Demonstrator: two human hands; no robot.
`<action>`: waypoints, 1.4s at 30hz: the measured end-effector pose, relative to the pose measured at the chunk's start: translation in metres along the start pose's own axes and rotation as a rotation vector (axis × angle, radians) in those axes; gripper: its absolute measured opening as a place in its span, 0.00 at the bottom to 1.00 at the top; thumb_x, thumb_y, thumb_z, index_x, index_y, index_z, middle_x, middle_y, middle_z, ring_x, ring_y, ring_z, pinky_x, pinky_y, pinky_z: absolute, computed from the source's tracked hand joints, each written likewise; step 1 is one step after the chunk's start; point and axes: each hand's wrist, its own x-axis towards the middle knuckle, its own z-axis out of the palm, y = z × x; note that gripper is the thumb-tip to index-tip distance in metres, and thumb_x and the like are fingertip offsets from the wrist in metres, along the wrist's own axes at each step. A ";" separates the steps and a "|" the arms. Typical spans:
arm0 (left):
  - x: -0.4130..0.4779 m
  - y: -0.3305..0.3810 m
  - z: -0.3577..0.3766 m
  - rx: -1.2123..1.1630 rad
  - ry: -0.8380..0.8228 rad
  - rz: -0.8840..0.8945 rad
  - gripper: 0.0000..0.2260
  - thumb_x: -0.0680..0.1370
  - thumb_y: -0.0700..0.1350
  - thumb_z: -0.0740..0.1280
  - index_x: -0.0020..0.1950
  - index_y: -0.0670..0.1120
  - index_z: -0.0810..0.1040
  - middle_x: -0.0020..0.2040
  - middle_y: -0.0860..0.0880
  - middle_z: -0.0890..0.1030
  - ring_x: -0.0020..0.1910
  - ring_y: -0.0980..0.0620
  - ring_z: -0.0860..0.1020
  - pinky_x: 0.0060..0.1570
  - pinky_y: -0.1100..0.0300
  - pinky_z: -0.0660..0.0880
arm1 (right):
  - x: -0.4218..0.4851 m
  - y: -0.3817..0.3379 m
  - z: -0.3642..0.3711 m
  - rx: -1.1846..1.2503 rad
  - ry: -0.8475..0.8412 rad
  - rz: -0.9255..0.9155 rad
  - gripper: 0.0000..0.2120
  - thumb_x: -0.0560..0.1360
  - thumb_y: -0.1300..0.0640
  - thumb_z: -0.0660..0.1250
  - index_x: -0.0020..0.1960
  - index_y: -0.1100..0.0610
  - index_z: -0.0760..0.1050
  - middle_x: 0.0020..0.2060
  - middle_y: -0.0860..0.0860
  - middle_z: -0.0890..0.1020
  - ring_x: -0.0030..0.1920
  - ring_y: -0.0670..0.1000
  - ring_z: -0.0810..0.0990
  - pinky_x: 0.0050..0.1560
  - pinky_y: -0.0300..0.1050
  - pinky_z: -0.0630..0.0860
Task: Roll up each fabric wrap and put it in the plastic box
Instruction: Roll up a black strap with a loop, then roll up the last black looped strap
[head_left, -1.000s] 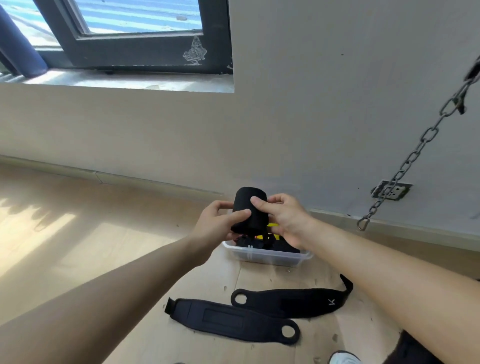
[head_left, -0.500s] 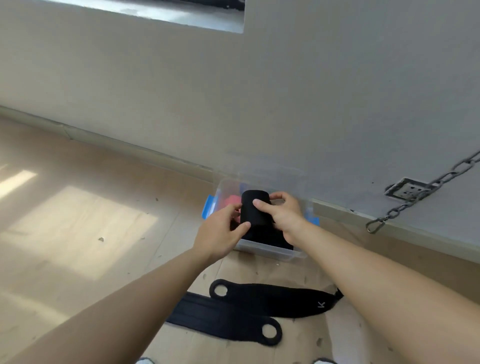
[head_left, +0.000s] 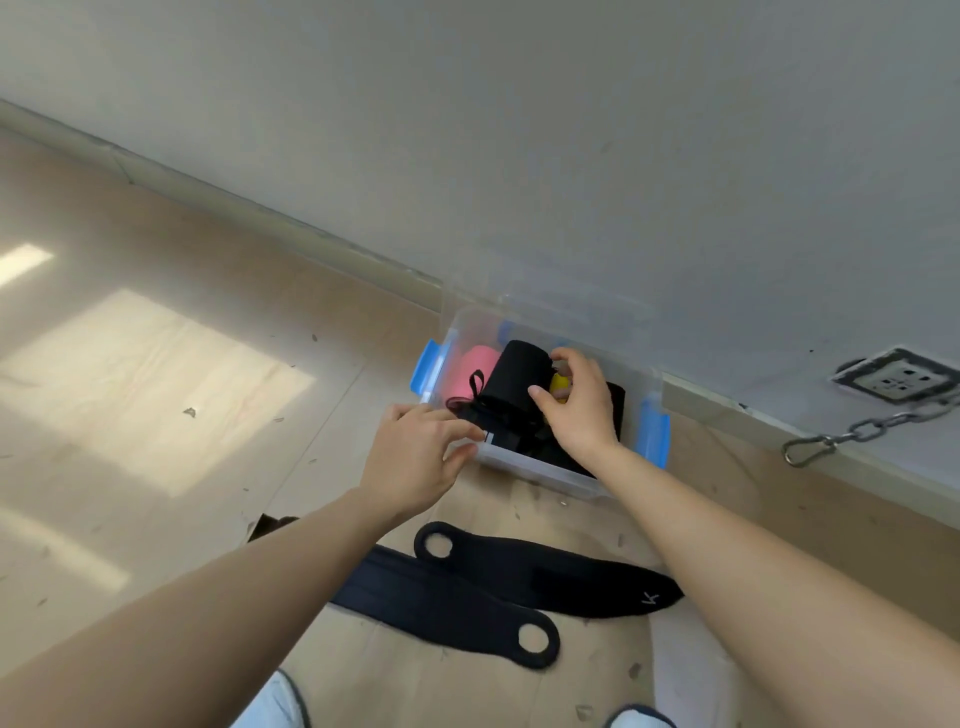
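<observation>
A clear plastic box (head_left: 540, 475) with blue latches stands on the wooden floor against the wall. My right hand (head_left: 579, 415) reaches into it and grips a rolled black wrap (head_left: 511, 382) by its right side, between thumb and fingers. The roll lies low in the box beside a pink roll (head_left: 475, 371) and a yellow item (head_left: 560, 382). My left hand (head_left: 415, 460) is off the roll, its fingers loosely extended at the box's front-left rim. Two flat, unrolled black wraps lie on the floor in front of the box, one (head_left: 550, 574) overlapping the other (head_left: 441, 605).
A steel chain with a snap hook (head_left: 810, 449) hangs at the right, near a wall socket (head_left: 896, 376). The skirting board runs right behind the box. My shoe (head_left: 275, 701) shows at the bottom edge. Sunlit floor spreads to the left.
The rolled black wrap went from in front of me down into the box. My left hand came off it, and my view tilted down toward the floor.
</observation>
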 end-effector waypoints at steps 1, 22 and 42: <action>-0.001 0.000 0.001 -0.008 0.004 -0.003 0.06 0.80 0.54 0.69 0.54 0.59 0.85 0.49 0.59 0.85 0.51 0.55 0.80 0.55 0.54 0.68 | -0.001 0.000 -0.001 -0.043 -0.002 -0.053 0.20 0.76 0.57 0.73 0.66 0.50 0.73 0.56 0.48 0.73 0.47 0.50 0.79 0.55 0.46 0.79; -0.087 -0.030 0.016 0.288 -0.586 0.179 0.22 0.79 0.59 0.68 0.71 0.54 0.72 0.66 0.51 0.76 0.64 0.47 0.74 0.59 0.51 0.73 | -0.128 0.055 -0.014 -0.711 -0.688 -0.260 0.24 0.76 0.45 0.71 0.69 0.50 0.71 0.62 0.50 0.77 0.63 0.54 0.73 0.64 0.52 0.72; -0.080 -0.018 0.013 0.056 -0.363 0.156 0.30 0.75 0.63 0.70 0.75 0.58 0.69 0.73 0.48 0.68 0.69 0.45 0.67 0.66 0.50 0.69 | -0.128 0.038 0.006 -0.047 -0.714 -0.034 0.18 0.76 0.65 0.71 0.63 0.50 0.81 0.49 0.50 0.85 0.51 0.49 0.84 0.58 0.47 0.81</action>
